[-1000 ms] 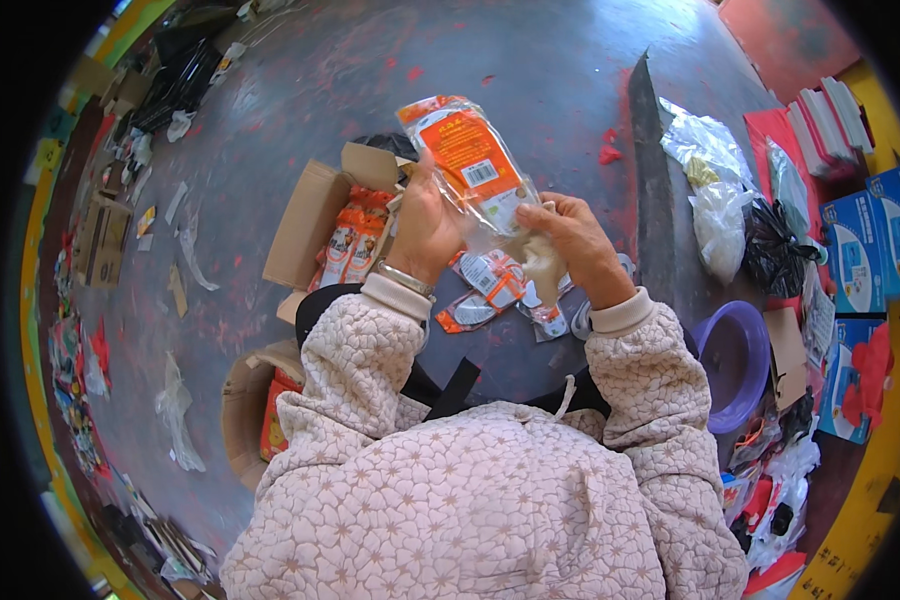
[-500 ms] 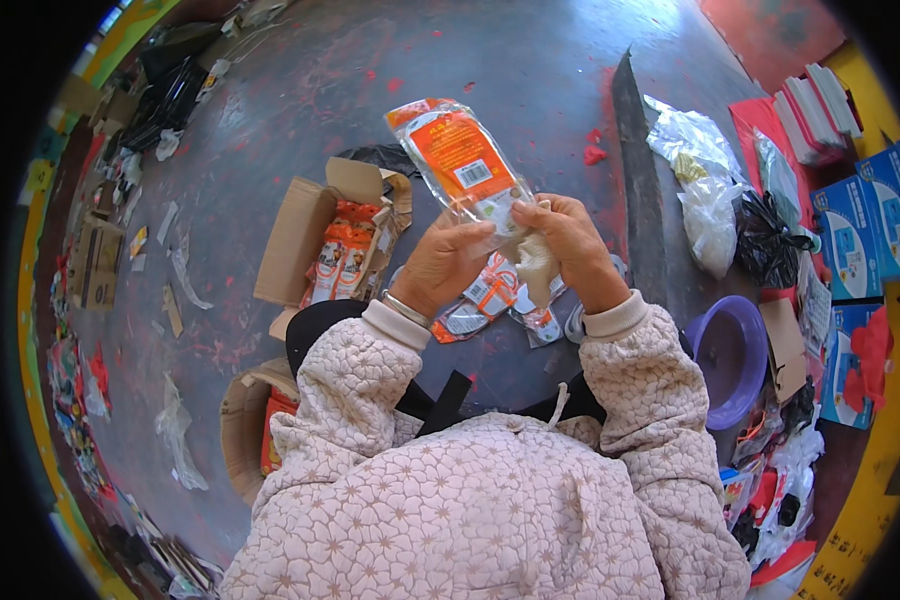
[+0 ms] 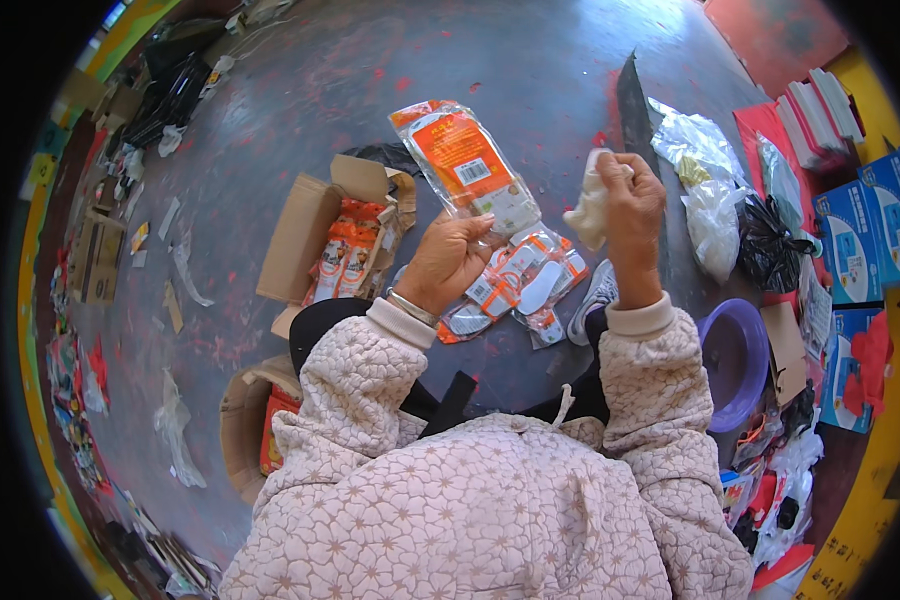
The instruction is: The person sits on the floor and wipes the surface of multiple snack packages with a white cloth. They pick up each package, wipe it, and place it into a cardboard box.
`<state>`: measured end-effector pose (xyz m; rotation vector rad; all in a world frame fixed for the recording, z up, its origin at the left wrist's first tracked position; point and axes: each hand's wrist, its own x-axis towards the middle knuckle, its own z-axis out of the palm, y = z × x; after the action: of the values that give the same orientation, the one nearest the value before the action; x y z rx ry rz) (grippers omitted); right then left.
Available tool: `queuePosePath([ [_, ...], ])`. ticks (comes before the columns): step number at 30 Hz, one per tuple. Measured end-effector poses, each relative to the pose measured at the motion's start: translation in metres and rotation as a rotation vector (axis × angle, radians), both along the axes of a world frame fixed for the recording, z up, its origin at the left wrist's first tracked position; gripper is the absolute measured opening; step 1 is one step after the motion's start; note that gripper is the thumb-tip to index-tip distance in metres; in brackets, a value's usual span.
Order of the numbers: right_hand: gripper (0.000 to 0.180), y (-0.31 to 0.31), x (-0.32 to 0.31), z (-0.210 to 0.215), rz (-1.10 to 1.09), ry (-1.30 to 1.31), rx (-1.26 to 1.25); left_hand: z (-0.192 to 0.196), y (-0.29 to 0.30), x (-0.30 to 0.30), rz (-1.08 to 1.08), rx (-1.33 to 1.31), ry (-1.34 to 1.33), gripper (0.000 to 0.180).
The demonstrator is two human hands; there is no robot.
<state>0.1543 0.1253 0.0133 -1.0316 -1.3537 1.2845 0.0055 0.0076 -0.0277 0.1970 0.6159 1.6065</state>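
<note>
My left hand [image 3: 448, 262] pinches the lower end of a clear packet of insoles [image 3: 467, 168] with an orange printed card, its far end tilted up and away from me. Raised to the right of it, my right hand [image 3: 636, 205] is closed around a crumpled off-white cloth [image 3: 592, 208], apart from the packet. Beneath the hands, more orange-and-white insole packets [image 3: 538, 283] lie overlapping on the floor, by my shoe [image 3: 596, 300]. To their left stands an open carton [image 3: 295, 240] with orange packets [image 3: 345, 255] inside.
A second carton [image 3: 238, 420] sits near my left leg. At right are a purple basin [image 3: 762, 350], clear plastic bags [image 3: 710, 225], a black bag [image 3: 770, 240] and blue boxes [image 3: 852, 240]. A dark strip [image 3: 635, 120] lies on the floor; scraps line the left side.
My right hand has moved right and up, carrying the cloth off the packet. My left hand keeps the packet nearly in place, and the packets below show more.
</note>
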Motion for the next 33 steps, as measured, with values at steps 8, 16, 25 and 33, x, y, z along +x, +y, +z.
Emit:
queuePosePath([
  [8, 0.01, -0.031, -0.035, -0.021, 0.06, -0.701, 0.717, -0.005, -0.005, 0.008, -0.103, 0.047, -0.104, 0.031],
  [16, 0.013, 0.029, 0.001, -0.02, -0.131, -0.652, 0.426, 0.006, -0.008, -0.001, -0.018, -0.067, -0.022, 0.032],
  [25, 0.015, 0.004, -0.017, -0.026, 0.046, -0.826, 0.743, 0.015, -0.014, 0.0, -0.199, 0.101, 0.12, 0.037],
  [33, 0.038, 0.025, 0.005, -0.014, 0.409, 0.078, -0.424, 0.014, -0.019, -0.002, -0.29, 0.119, 0.092, 0.041],
])
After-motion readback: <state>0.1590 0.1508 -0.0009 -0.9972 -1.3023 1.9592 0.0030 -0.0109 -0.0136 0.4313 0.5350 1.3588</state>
